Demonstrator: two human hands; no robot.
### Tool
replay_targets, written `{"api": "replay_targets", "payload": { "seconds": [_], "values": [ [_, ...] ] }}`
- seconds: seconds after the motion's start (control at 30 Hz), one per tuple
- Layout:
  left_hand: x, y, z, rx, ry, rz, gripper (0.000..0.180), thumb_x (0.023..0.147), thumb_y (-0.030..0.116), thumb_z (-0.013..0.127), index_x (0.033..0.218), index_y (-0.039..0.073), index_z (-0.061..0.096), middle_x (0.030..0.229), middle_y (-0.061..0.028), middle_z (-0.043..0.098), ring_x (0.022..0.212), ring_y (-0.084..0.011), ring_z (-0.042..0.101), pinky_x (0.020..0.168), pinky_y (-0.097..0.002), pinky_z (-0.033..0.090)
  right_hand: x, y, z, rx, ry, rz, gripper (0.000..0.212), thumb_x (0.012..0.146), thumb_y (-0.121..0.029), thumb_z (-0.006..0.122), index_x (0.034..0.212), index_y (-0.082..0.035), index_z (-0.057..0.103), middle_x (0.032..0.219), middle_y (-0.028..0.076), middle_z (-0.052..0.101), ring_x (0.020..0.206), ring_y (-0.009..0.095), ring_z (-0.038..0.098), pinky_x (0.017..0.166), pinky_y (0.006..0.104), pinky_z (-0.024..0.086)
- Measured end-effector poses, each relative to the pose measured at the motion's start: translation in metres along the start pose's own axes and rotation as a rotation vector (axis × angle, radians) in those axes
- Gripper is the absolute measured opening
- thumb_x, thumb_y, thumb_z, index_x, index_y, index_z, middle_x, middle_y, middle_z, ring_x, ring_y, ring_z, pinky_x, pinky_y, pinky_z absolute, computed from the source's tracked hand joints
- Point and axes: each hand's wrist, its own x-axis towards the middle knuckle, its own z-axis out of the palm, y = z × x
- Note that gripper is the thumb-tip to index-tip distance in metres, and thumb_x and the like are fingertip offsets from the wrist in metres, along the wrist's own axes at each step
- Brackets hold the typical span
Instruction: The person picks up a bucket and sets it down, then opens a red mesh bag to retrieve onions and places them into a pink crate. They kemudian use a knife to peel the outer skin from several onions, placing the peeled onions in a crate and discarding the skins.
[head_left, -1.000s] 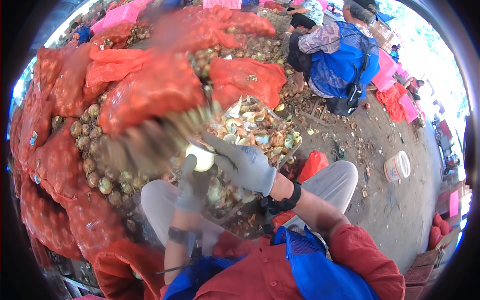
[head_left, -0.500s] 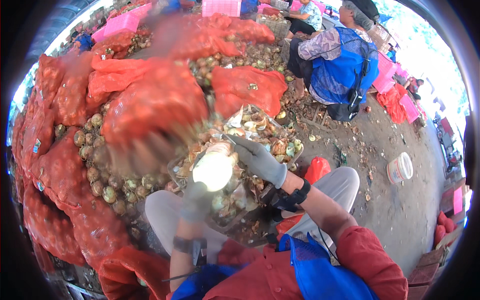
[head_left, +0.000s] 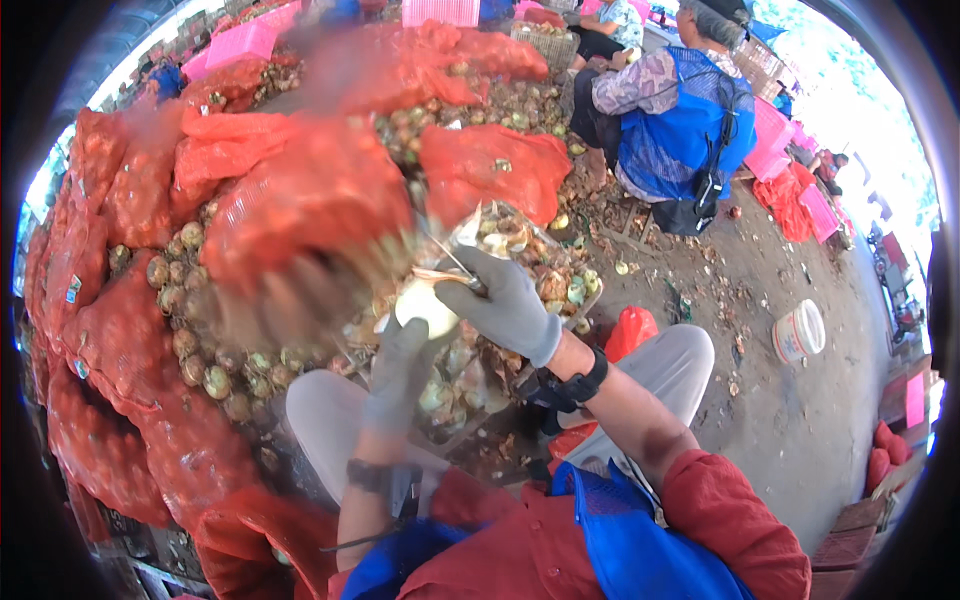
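Seen from above, a seated person in grey gloves held a pale, peeled-looking onion (head_left: 425,310) in front of their knees, over a heap of papery peelings (head_left: 490,235). The left hand (head_left: 396,365) was closed around the onion's lower side; the right hand (head_left: 505,308) gripped a thin knife (head_left: 447,256), its blade pointing up and away beside the onion. To the left, bulging red net sacks (head_left: 165,430) were piled against one another, with loose onions (head_left: 185,300) spilled among them; part of this side was blurred. To the right stretched a grey, dusty floor (head_left: 750,420), littered with scraps of skin, where a white bucket (head_left: 798,332) stood and a red plastic bag (head_left: 630,332) lay near the person's knee. Farther back, a co-worker in a blue mesh vest (head_left: 680,135) sat turned away, near pink crates (head_left: 770,140), and bright daylight filled the open side of the room.
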Motion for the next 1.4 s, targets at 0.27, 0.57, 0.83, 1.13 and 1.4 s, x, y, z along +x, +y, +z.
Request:
{"api": "replay_targets", "payload": {
  "seconds": [0.27, 0.57, 0.83, 1.13, 1.4],
  "values": [
    [-0.002, -0.002, -0.001, -0.144, 0.032, 0.025, 0.087, 0.079, 0.048, 0.076, 0.145, 0.006, 0.039, 0.137, -0.0115, 0.054, 0.124, -0.0276, 0.056, 0.095, -0.0404, 0.055, 0.007, 0.006, -0.021, 1.254, 0.216, 0.733, 0.022, 0.097, -0.024, 0.058, 0.079, -0.016, 0.047, 0.062, -0.004, 0.039, 0.049, 0.008, 0.038, 0.043, 0.0248, 0.03],
    [-0.003, 0.0, -0.032, -0.366, 0.18, 0.059, 0.074, 0.09, 0.06, 0.061, 0.141, 0.009, 0.046, 0.133, -0.0091, 0.058, 0.114, -0.0264, 0.063, 0.092, -0.0395, 0.057, 0.025, -0.019, -0.098, 0.477, 0.479, 0.37, 0.018, 0.094, -0.025, 0.066, 0.098, -0.008, 0.064, 0.065, -0.005, 0.053, 0.047, 0.004, 0.043, 0.043, 0.0209, 0.036],
    [0.006, -0.007, -0.02, -0.235, 0.054, 0.063, 0.073, 0.093, 0.058, 0.059, 0.146, 0.012, 0.041, 0.141, -0.0078, 0.053, 0.124, -0.0257, 0.056, 0.102, -0.0386, 0.049, -0.01, -0.016, 0.004, -0.097, -0.002, -0.124, 0.057, 0.077, -0.028, 0.08, 0.127, -0.011, 0.059, 0.115, 0.012, 0.061, 0.091, 0.023, 0.066, 0.075, 0.0373, 0.054],
    [-0.036, 0.048, -0.03, -0.639, 0.369, 0.11, 0.071, 0.088, 0.063, 0.057, 0.135, 0.009, 0.052, 0.124, -0.0095, 0.063, 0.105, -0.024, 0.064, 0.089, -0.0405, 0.056, 0.023, 0.019, -0.046, -0.165, 0.073, 0.216, 0.023, 0.086, -0.016, 0.071, 0.103, -0.001, 0.068, 0.097, 0.008, 0.071, 0.083, 0.016, 0.066, 0.067, 0.0323, 0.051],
    [-0.189, 0.104, -0.082, 0.059, 0.652, 0.751, 0.067, 0.084, 0.027, 0.074, 0.139, 0.004, 0.044, 0.13, -0.0137, 0.057, 0.113, -0.0223, 0.058, 0.096, -0.036, 0.049, 0.008, 0.047, -0.023, 0.007, -0.164, 0.339, 0.036, 0.092, -0.019, 0.066, 0.124, -0.002, 0.064, 0.091, 0.002, 0.067, 0.064, 0.005, 0.055, 0.05, 0.0201, 0.039]
  ]
}}
